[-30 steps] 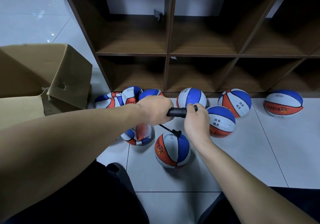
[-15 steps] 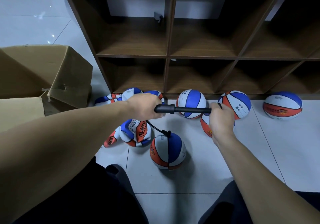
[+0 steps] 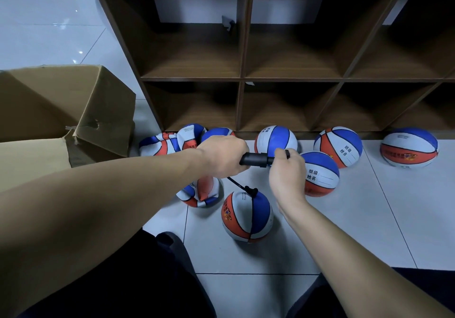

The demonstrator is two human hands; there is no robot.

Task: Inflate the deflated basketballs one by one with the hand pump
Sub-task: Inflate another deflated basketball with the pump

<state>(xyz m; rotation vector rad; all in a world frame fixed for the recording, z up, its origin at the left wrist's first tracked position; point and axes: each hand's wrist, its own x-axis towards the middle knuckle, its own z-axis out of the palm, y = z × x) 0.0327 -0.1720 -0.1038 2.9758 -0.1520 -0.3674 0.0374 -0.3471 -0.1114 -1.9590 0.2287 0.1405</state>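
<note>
Cardboard box (image 3: 73, 111) left of shelf (image 3: 246, 79); basketballs (image 3: 338, 146) before shelf.

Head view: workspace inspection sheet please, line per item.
Surface: pale tiled floor, grout lines visible.
Job's things: hand pump held level, handle pushed in; ball on the hose looks round; four round balls along the shelf base; flat balls at left.
Clutter: open cardboard box at left.
Grippers: left hand grips the pump barrel; right hand grips the handle.
Cables: black hose runs from pump into the ball's top.
Surroundings: brown cubby shelf, visible compartments hold no balls.
</note>
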